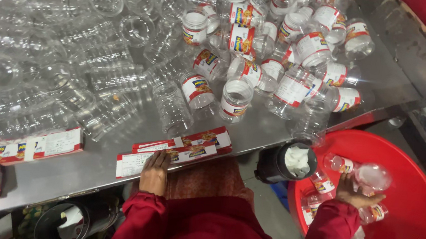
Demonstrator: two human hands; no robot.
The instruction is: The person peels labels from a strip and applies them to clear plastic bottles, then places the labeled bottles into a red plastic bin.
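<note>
My left hand (pixel 155 172) lies flat on a strip of red and white labels (pixel 175 151) at the front edge of the steel table (pixel 86 169). My right hand (pixel 351 192) reaches into a big red tub (pixel 414 209) and grips a clear labelled plastic jar (pixel 368 176) lying on its side there. A few more labelled jars (pixel 322 185) lie in the tub beside that hand. Many bare clear jars (pixel 70 67) cover the table's left; labelled jars (pixel 261 61) crowd its back right.
A black pot holding white paste or cloth (pixel 293 162) stands between table and tub. More label stacks (pixel 25 147) lie at the table's left front. A dark bucket (pixel 73 221) sits under the table. A dark metal frame (pixel 420 51) runs at the right.
</note>
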